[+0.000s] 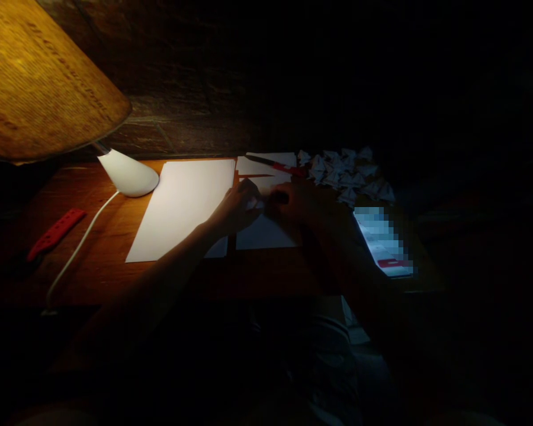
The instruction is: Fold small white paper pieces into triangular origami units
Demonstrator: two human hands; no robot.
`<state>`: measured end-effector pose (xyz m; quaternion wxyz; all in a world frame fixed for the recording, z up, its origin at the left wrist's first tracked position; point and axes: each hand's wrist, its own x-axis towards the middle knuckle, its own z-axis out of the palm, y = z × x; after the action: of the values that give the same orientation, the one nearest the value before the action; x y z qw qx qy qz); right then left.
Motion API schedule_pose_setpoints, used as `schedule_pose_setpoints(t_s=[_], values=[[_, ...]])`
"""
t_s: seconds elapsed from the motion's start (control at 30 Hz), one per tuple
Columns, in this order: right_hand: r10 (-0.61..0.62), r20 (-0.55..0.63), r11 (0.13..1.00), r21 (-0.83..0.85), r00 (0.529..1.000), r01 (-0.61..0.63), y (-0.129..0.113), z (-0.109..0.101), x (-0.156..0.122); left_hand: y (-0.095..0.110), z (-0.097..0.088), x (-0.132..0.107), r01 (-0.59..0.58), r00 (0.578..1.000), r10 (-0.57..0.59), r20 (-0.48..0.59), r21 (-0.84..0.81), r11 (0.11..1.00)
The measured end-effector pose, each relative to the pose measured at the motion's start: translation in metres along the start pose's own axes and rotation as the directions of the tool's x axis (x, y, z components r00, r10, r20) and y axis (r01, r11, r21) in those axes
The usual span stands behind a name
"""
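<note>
Over the middle of the desk my left hand [243,195] and my right hand [286,198] come together around a small piece of folded white paper [255,203]. The fingers of both are bent and closed on it, though shadow hides the exact grip. Beneath them lies a smaller white sheet [266,232]. To the left, under my left forearm, rests a stack of large white sheets [190,201]. Beyond my hands, a red-handled knife or scissors [288,168], its kind unclear, lies across another cut sheet [266,158].
Many folded white paper pieces [337,171] are heaped at the back right. A lit phone [384,242] lies near the right edge. At left stand a lamp with a white base [131,174] and wide shade [48,89], its cord [80,248], and a red power strip [55,234].
</note>
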<state>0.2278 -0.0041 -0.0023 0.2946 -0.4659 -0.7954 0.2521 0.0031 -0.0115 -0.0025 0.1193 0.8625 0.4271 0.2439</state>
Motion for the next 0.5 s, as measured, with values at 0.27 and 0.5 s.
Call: schedule_pose_setpoints(t_s=[0.27, 0.5], values=[[-0.024, -0.021, 0.998, -0.062, 0.999, 0.023, 0.0012, 0.0045, -0.002, -0.0011, 0.0002, -0.0019, 0.121, 0.991, -0.12, -0.053, 0.006, 0.993], [-0.104, 0.033, 0.994, -0.038, 0.994, 0.105, -0.0006, 0.0011, -0.0056, -0.0019, 0.0029, 0.0008, 0.106, 0.975, -0.165, -0.151, -0.338, 0.935]])
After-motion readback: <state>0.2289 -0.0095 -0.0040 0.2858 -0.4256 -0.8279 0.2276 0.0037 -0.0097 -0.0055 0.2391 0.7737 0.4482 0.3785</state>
